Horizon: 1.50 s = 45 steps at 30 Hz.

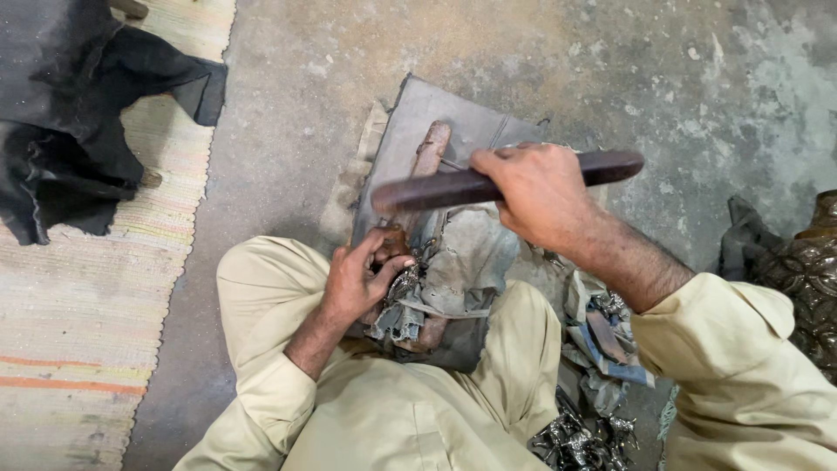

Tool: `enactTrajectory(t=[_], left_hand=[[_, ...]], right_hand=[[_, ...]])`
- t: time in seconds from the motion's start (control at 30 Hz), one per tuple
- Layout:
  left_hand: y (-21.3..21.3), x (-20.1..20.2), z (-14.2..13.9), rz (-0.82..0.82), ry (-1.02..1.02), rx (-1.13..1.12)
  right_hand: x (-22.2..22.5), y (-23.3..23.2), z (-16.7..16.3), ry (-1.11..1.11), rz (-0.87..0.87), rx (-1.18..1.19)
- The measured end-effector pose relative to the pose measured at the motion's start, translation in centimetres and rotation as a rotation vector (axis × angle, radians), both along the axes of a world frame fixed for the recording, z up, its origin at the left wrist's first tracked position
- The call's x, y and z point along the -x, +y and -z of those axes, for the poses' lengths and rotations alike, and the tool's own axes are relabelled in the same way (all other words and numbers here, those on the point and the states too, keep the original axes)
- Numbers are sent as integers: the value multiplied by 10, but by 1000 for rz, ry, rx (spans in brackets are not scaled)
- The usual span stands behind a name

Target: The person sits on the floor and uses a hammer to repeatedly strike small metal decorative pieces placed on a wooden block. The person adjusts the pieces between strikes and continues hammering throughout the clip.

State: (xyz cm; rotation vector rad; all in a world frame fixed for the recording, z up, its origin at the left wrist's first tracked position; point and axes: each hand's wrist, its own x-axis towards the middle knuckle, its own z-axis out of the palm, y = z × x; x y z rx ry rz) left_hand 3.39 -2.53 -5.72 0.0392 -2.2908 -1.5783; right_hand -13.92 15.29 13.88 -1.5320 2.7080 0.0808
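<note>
Wooden bar (453, 185) gripped by right hand (540, 196), floor beyond

black cloth (78, 105) on striped woven mat (78, 331) | embossed metal piece (806, 279) at right | concrete floor (697, 87)

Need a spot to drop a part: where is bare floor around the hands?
Bare concrete floor lies between the striped mat and the grey pad, and again beyond the right hand toward the top right. Crowded: rags around the left hand, and the metal pieces by the right knee.
</note>
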Motion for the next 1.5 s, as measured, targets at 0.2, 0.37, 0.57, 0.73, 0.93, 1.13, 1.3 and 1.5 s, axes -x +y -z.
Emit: enactTrajectory(t=[0.2,0.37,0.57,0.73,0.93,1.13,1.3,1.5], left_hand=[[-2,-1,-4,-3,7,8],[-1,-3,-6,-27,-35,6],[0,-3,-5,-53,-74,-6],[0,-2,-3,-18,-49,-24],[-3,0,-3,1,-89,-1],[-2,0,-4,13,-45,1],[-3,-2,-4,-2,-108,7],[-2,-2,-6,-20,-42,25]], right_hand=[[-2,4,6,7,-21,-2],[-2,5,5,31,-5,-93],[-3,5,2,-78,46,17],[-1,7,6,-199,234,146],[4,12,16,-177,141,150],[4,14,18,-8,-22,159],[4,12,15,-1,15,-10],[0,11,11,29,-15,63]])
